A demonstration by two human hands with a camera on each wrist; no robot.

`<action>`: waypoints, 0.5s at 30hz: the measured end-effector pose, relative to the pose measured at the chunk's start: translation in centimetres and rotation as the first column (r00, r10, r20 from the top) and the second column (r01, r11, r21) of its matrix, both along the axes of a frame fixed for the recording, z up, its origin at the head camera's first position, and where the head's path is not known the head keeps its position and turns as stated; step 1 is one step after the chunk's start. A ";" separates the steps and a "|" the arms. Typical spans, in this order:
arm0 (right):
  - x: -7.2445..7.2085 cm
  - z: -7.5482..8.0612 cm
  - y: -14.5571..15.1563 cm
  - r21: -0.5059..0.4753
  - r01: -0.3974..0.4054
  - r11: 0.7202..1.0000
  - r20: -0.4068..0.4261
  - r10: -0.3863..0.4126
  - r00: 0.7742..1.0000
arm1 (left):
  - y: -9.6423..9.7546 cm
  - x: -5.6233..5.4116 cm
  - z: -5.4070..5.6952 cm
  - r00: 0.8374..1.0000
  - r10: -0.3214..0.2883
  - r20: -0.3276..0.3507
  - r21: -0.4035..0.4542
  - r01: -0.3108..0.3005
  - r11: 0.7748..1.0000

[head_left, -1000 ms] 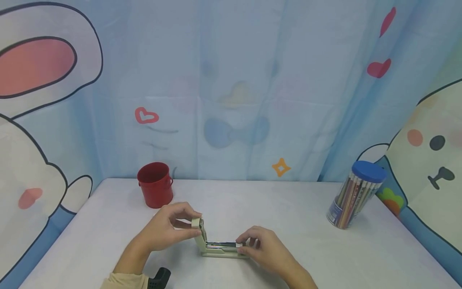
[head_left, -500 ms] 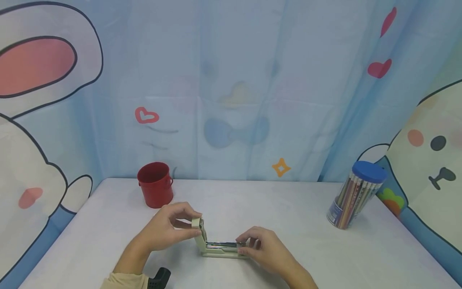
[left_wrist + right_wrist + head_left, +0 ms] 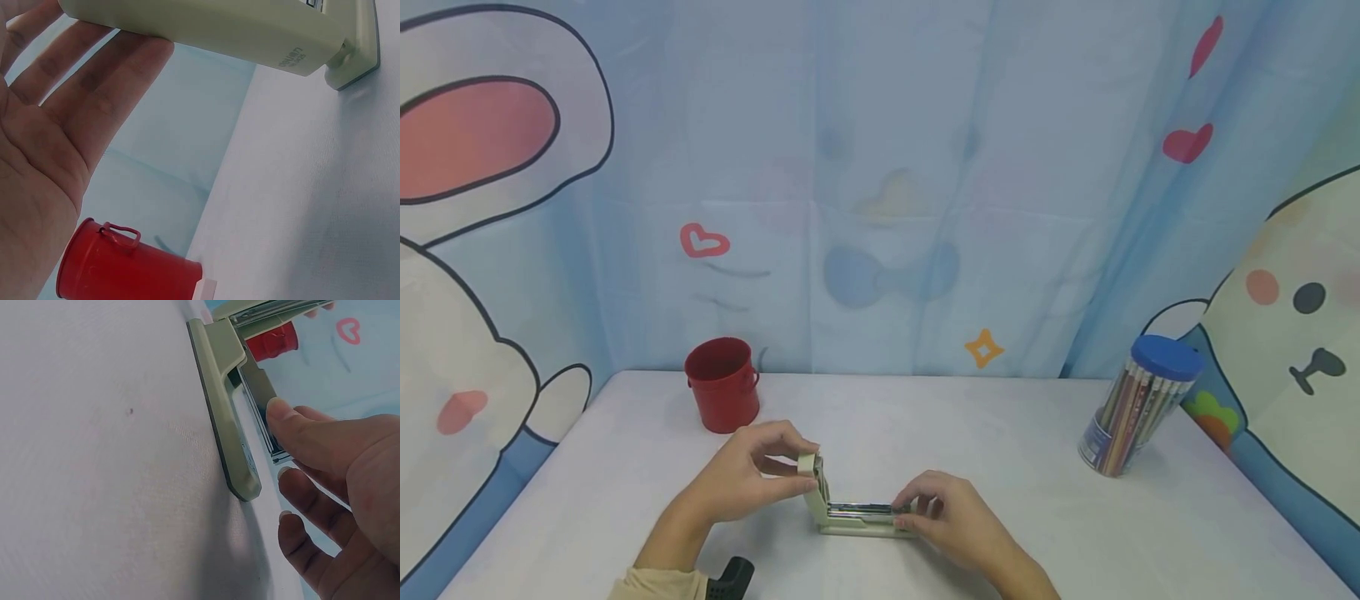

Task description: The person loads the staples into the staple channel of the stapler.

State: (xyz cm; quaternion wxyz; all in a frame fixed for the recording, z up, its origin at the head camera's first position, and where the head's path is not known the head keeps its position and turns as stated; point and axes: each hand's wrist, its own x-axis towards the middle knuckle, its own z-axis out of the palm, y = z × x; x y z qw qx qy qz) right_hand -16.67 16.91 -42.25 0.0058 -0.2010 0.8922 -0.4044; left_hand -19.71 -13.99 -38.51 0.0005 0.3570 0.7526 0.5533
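Observation:
A pale green stapler (image 3: 861, 528) stands on the white table with its top cover swung up nearly upright. My left hand (image 3: 745, 473) pinches the raised cover (image 3: 206, 34) near its upper end, thumb below and fingers above in the head view. At the other end, my right hand (image 3: 951, 515) pinches the front of the metal staple magazine (image 3: 257, 387) between thumb and index finger. Its other fingers hang loosely curled beside the base (image 3: 219, 406). The magazine sits a little above the base's front end. My right fingers hide the magazine's tip in the head view.
A red bucket (image 3: 724, 392) stands at the back left, behind my left hand. A clear tub of pencils (image 3: 1135, 417) with a blue lid (image 3: 1167, 357) stands on the right. Behind the table (image 3: 1022, 433) hangs a light blue printed curtain (image 3: 887, 100).
Both hands and the stapler keep their places. A small white patch at my right fingertips, visible one second ago, no longer shows.

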 end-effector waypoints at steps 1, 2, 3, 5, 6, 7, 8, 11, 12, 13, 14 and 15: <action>0.0 0.0 0.0 0.000 -0.006 1.000 -0.004 0.006 1.000 | 0.0 0.0 0.0 1.000 0.000 0.000 0.000 0.000 1.000; 0.0 0.0 0.0 0.001 -0.012 1.000 -0.008 0.012 1.000 | 0.0 0.0 0.0 1.000 -0.001 -0.001 0.000 0.001 1.000; 0.0 0.0 0.1 0.001 -0.018 1.000 -0.010 0.018 1.000 | 0.0 0.0 0.0 1.000 0.000 -0.003 -0.001 0.000 1.000; -0.1 0.0 0.1 0.005 -0.022 1.000 -0.009 0.022 1.000 | 0.0 0.0 0.0 1.000 0.000 -0.006 -0.002 0.000 1.000; -0.1 0.0 0.1 0.008 -0.024 1.000 -0.007 0.024 1.000 | 0.0 0.0 0.0 1.000 0.000 -0.006 -0.002 0.000 1.000; 0.0 0.0 0.1 0.010 -0.024 1.000 -0.005 0.024 1.000 | 0.0 0.0 0.0 1.000 0.000 -0.006 -0.003 0.000 1.000; 0.0 0.0 0.0 0.012 -0.023 1.000 -0.001 0.023 1.000 | 0.0 0.0 0.1 1.000 0.000 -0.003 -0.002 0.000 1.000; 0.0 0.0 0.0 0.013 -0.020 1.000 -0.002 0.020 1.000 | 0.0 0.0 0.1 1.000 -0.001 0.006 -0.002 0.001 1.000; 0.0 -0.1 0.0 0.008 -0.020 1.000 -0.005 0.020 1.000 | 0.0 0.1 0.1 1.000 -0.001 0.008 -0.001 0.001 1.000; 0.0 -0.1 0.0 0.002 -0.020 1.000 -0.008 0.020 1.000 | 0.0 0.1 0.1 1.000 -0.001 0.010 0.000 0.001 1.000; 0.0 -0.1 0.0 -0.005 -0.021 1.000 -0.011 0.021 1.000 | 0.0 0.1 0.1 1.000 0.000 0.012 -0.001 0.000 1.000; 0.0 -0.2 0.0 -0.013 -0.022 1.000 -0.014 0.022 1.000 | 0.0 0.1 0.1 1.000 0.001 0.012 0.000 -0.001 1.000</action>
